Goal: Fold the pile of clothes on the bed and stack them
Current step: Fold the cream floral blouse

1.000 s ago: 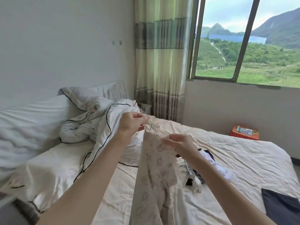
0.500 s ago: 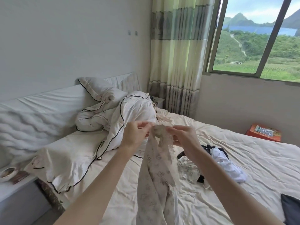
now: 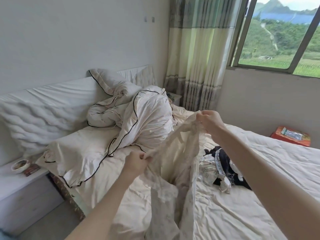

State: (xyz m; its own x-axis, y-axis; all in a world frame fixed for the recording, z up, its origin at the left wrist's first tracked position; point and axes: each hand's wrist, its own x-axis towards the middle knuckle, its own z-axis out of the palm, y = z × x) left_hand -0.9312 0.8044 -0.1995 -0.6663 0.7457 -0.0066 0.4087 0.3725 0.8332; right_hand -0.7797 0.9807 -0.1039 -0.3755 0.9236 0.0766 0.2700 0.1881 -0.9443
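Note:
A cream patterned garment [image 3: 174,163] hangs in the air over the bed [image 3: 270,172], stretched between my two hands. My left hand [image 3: 136,163] grips its lower left edge. My right hand [image 3: 210,122] pinches its upper edge, higher and farther back. The cloth's lower part drapes down toward me. A small pile of clothes [image 3: 223,168], black, white and patterned, lies on the sheet just right of the garment, partly hidden behind my right forearm.
A bunched white duvet with black piping [image 3: 138,122] and pillows fill the head of the bed. A white nightstand [image 3: 22,189] with a small bowl stands at the left. An orange box [image 3: 290,135] sits by the wall under the window.
My hands have moved apart: the left went down and toward me, the right up and to the right, spreading the garment open. The view has also shifted left.

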